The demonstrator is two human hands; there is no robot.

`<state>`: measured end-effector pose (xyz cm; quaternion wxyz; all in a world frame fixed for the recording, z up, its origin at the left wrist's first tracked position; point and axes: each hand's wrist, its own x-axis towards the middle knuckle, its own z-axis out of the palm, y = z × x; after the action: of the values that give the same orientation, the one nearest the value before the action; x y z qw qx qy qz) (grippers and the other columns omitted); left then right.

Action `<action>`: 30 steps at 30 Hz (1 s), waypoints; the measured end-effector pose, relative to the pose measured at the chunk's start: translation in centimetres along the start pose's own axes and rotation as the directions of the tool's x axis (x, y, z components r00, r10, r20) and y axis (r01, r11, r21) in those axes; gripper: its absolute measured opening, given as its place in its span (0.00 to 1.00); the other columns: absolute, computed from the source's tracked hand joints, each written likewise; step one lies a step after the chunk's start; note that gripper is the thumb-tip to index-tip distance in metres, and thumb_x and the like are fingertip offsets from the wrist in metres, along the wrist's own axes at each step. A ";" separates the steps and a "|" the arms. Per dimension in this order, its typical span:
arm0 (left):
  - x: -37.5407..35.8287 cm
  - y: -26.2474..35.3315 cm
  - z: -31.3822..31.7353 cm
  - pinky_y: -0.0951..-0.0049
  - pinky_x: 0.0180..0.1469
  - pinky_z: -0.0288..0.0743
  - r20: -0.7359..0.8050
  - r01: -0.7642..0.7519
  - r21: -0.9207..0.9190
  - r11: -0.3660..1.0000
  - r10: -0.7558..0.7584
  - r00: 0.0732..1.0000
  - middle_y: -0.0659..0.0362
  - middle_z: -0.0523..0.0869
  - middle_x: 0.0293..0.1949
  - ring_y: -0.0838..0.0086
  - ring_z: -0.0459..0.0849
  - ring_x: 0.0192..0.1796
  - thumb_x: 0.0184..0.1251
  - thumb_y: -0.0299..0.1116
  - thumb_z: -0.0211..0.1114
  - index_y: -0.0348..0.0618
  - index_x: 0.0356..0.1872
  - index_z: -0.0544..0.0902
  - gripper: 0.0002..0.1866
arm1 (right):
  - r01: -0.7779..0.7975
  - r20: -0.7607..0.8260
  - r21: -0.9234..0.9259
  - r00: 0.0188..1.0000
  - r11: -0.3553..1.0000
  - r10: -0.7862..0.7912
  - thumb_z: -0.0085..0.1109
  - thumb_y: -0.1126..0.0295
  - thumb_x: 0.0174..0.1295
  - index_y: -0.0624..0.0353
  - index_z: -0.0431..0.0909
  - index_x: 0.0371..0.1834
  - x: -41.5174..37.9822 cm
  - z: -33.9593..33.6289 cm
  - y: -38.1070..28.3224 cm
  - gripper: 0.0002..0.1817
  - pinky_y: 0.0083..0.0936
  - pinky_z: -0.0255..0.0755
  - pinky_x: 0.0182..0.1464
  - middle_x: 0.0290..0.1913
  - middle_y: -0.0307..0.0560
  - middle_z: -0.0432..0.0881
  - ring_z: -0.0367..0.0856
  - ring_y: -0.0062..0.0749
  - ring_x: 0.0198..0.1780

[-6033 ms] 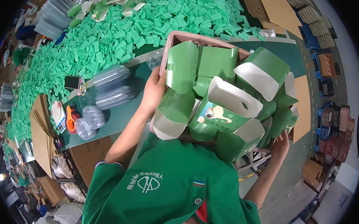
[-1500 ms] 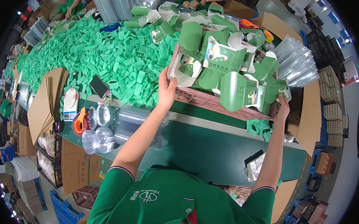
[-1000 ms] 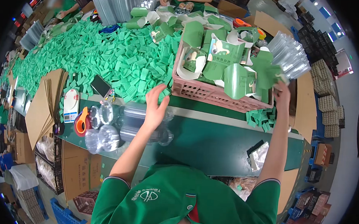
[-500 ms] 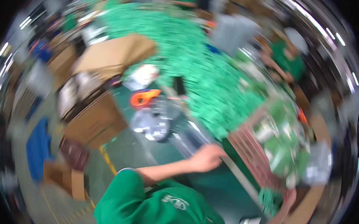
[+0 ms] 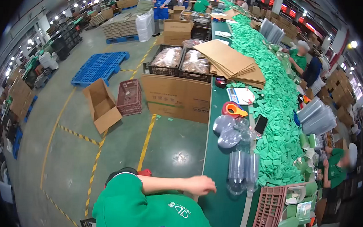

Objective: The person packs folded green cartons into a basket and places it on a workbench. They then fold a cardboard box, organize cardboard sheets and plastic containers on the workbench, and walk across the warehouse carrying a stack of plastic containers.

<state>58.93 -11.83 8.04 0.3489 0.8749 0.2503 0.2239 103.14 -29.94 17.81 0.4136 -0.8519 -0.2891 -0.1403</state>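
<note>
My left hand (image 5: 202, 185) is over the near left edge of the green work surface (image 5: 217, 210). Its fingers are loosely curled in, and nothing shows in them. My right hand is out of view. Closest to the left hand, on the surface, are stacks of clear plastic cups (image 5: 237, 170). Behind these lie clear round plastic lids (image 5: 229, 137), an orange tape dispenser (image 5: 234, 109) and a black phone (image 5: 261, 124). A white scale (image 5: 240, 96) stands farther back.
A long heap of green packets (image 5: 277, 135) runs along the surface. To the right is a pink crate (image 5: 268, 212) beside green packages. Flat cardboard sheets (image 5: 229, 60), a large carton (image 5: 176, 94) and a blue pallet (image 5: 99, 68) lie ahead and left. Co-workers (image 5: 336, 167) sit across.
My view has swung right to left, bringing the left-hand floor and cartons into sight. My right hand, earlier at a green thing by the pink crate, has left view. My left hand is nearer the surface's edge.
</note>
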 end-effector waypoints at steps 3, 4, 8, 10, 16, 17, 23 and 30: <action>-0.8 1.8 -5.5 0.66 0.41 0.67 -0.153 0.025 0.130 0.991 -0.005 0.988 0.58 0.76 0.31 0.65 0.75 0.38 0.52 0.25 0.56 0.45 0.39 0.77 0.11 | 0.036 0.198 0.015 0.979 0.999 -0.038 0.56 0.66 0.58 0.63 0.76 0.40 -0.6 2.3 -7.7 0.12 0.31 0.70 0.42 0.39 0.51 0.79 0.76 0.41 0.39; -0.5 2.7 -7.6 0.67 0.40 0.67 -0.190 0.039 0.166 0.985 -0.007 0.982 0.58 0.74 0.30 0.66 0.74 0.38 0.52 0.24 0.56 0.45 0.40 0.76 0.13 | 0.039 0.232 0.089 0.971 0.995 -0.059 0.55 0.67 0.58 0.62 0.76 0.39 -0.9 3.3 -9.7 0.10 0.29 0.71 0.42 0.39 0.50 0.79 0.76 0.39 0.39; 0.9 7.4 -16.9 0.69 0.39 0.67 -0.397 -0.123 0.355 0.927 0.269 0.877 0.62 0.75 0.30 0.67 0.74 0.35 0.43 0.19 0.57 0.45 0.49 0.72 0.26 | -0.010 0.508 0.546 0.799 0.837 -0.322 0.48 0.74 0.59 0.62 0.70 0.39 -1.7 7.9 -12.6 0.06 0.15 0.64 0.33 0.34 0.40 0.73 0.67 0.17 0.30; 1.0 11.0 -21.4 0.67 0.41 0.68 -0.449 -0.186 0.398 0.898 0.368 0.814 0.59 0.75 0.30 0.66 0.73 0.35 0.43 0.20 0.58 0.43 0.50 0.71 0.25 | 0.045 0.526 0.537 0.763 0.843 -0.376 0.46 0.76 0.60 0.61 0.69 0.35 -3.4 8.6 -15.9 0.03 0.13 0.60 0.31 0.31 0.37 0.71 0.63 0.16 0.27; -1.8 16.6 -30.4 0.69 0.38 0.68 -0.497 -0.465 0.591 0.659 0.752 0.434 0.61 0.74 0.28 0.67 0.74 0.34 0.42 0.24 0.58 0.42 0.47 0.73 0.24 | 0.106 0.622 0.504 0.644 0.857 -0.445 0.46 0.77 0.58 0.62 0.71 0.28 -11.5 10.8 -25.0 0.04 0.14 0.60 0.28 0.26 0.36 0.71 0.65 0.16 0.27; -2.2 16.0 -32.1 0.70 0.37 0.68 -0.498 -0.474 0.609 0.636 0.772 0.396 0.61 0.74 0.28 0.67 0.74 0.33 0.42 0.24 0.58 0.42 0.46 0.73 0.23 | 0.086 0.702 0.464 0.570 0.881 -0.426 0.47 0.77 0.58 0.63 0.72 0.28 -13.4 12.6 -27.0 0.04 0.14 0.60 0.29 0.25 0.37 0.71 0.65 0.16 0.27; -3.8 12.5 -38.0 0.71 0.35 0.67 -0.503 -0.456 0.680 0.574 0.818 0.280 0.62 0.72 0.27 0.68 0.73 0.32 0.45 0.28 0.59 0.43 0.42 0.74 0.18 | -0.049 0.854 0.471 0.277 0.881 -0.441 0.49 0.77 0.57 0.63 0.73 0.28 -21.1 19.5 -35.3 0.03 0.15 0.61 0.27 0.22 0.37 0.72 0.66 0.15 0.25; -5.0 9.5 -42.4 0.73 0.33 0.67 -0.432 -0.400 0.723 0.563 0.821 0.374 0.62 0.70 0.26 0.70 0.72 0.30 0.48 0.32 0.59 0.44 0.37 0.74 0.13 | -0.003 0.829 0.559 -0.033 0.829 -0.559 0.47 0.72 0.57 0.62 0.73 0.38 -27.1 25.2 -42.6 0.09 0.28 0.69 0.42 0.35 0.58 0.77 0.77 0.41 0.39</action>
<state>33.69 0.30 41.65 -0.1413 0.7862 0.0566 0.5990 55.67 0.54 15.83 0.2209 -0.5178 -0.6832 0.4652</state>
